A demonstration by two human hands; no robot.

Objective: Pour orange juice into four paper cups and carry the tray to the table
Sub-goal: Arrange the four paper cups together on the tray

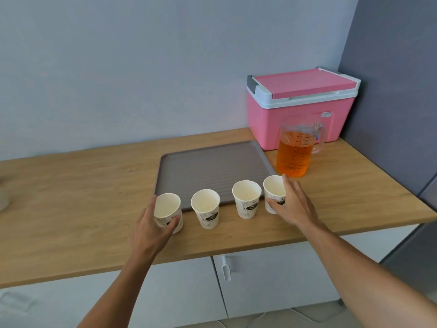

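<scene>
Four white paper cups stand in a row on the wooden counter, in front of a grey ribbed tray (pixel 212 166). All look empty. My left hand (pixel 151 230) grips the leftmost cup (pixel 166 209), thumb and fingers curled round its wall. My right hand (pixel 293 204) holds the rightmost cup (pixel 274 190), thumb on its front and fingers along its right side. Between them stand the second cup (pixel 205 207) and the third cup (pixel 247 197). A clear measuring pitcher (pixel 295 152) of orange juice stands just right of the tray, behind my right hand.
A pink cooler box (pixel 300 107) with a white rim sits in the back right corner, behind the pitcher. The counter (pixel 78 197) runs left along a pale wall; a dark wall bounds it on the right. White cabinet doors hang below the front edge.
</scene>
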